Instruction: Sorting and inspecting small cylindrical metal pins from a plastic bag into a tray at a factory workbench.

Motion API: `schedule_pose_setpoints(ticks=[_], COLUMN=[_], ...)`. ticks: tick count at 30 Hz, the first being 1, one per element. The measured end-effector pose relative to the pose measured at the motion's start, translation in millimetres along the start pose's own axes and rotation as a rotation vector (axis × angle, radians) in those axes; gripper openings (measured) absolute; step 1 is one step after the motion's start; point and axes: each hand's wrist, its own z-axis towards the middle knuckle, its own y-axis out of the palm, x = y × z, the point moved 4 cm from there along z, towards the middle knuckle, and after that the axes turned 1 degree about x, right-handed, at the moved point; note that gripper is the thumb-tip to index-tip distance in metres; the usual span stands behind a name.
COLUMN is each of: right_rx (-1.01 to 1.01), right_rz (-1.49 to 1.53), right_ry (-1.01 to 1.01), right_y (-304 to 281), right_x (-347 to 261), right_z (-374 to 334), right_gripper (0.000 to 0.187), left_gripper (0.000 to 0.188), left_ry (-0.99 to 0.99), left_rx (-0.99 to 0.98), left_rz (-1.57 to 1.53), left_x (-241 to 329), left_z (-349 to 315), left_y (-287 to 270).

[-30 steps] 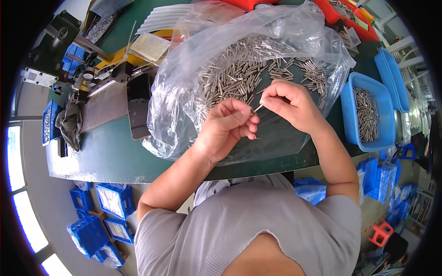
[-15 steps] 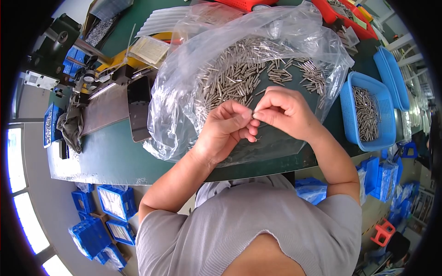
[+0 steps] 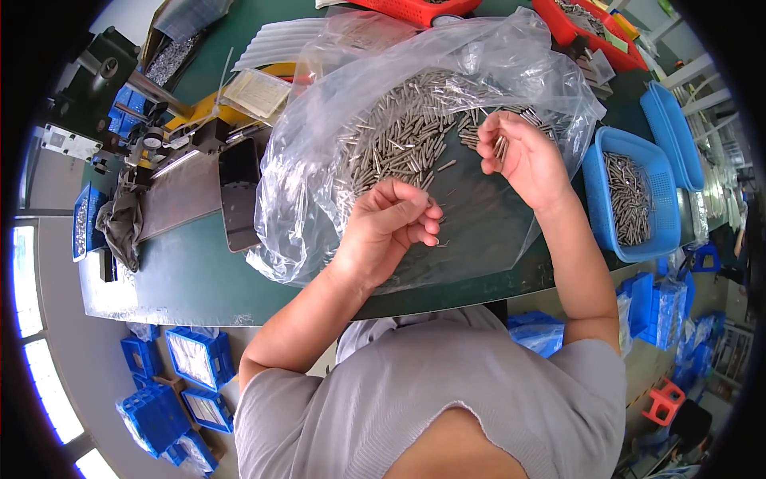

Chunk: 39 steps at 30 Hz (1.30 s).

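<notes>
My left hand (image 3: 388, 223) is closed in a pinch over the near part of a clear plastic bag (image 3: 287, 231). A tiny bit of something shows at its thumb tip, too small to name. Farther right and higher, my right hand (image 3: 527, 160) is loosely curled, apart from the left. Metal pins (image 3: 500, 148) show between its fingers and palm. Beyond both hands lies a large heap of short metal pins (image 3: 399, 140), partly under the bag's film. One loose pin (image 3: 447, 165) lies between the hands and the heap.
At the right stands a blue basket (image 3: 594, 191) of metal pins, beside another blue basket (image 3: 650, 108). Red trays (image 3: 550, 16) sit at the back. On the left are a dark phone-like slab (image 3: 239, 199), a bench machine (image 3: 96, 72) and a crumpled cloth (image 3: 121, 219).
My hands have come apart. The right one has moved up and away to the right, near the smaller pin groups, while the left stays in about the same place, still pinched.
</notes>
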Motion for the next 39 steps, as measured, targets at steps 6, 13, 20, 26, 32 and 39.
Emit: schedule_pose_setpoints(ticks=[6, 13, 20, 26, 32, 39], right_rx=[-0.055, -0.139, -0.237, -0.258, -0.326, -0.063], right_rz=[-1.375, -1.521, -0.837, -0.819, -0.652, -0.282], right_ry=[-0.563, -0.566, -0.256, -0.294, -0.131, 0.016], right_y=[15.7, 23.3, 41.8, 42.9, 51.7, 22.9], right_x=[11.3, 14.3, 5.2, 8.0, 17.0, 11.3], right_z=[-5.6, -9.2, -23.5, -24.0, -30.5, -18.7], right_gripper=[0.018, 0.016, 0.013, 0.008, 0.008, 0.015], left_gripper=[0.007, 0.007, 0.009, 0.009, 0.007, 0.005], left_ry=[0.008, 0.018, -0.017, -0.037, -0.043, 0.008], left_rx=[0.025, 0.016, 0.001, 0.004, -0.029, 0.008], left_rz=[-0.026, -0.03, -0.026, -0.009, -0.027, -0.018], left_x=[0.3, 1.0, -1.5, -2.1, -4.2, -3.0], left_z=[1.3, 0.5, 0.0, 2.6, 5.0, -1.7], left_y=[-2.4, -2.8, -3.3, -2.0, -1.6, -1.9])
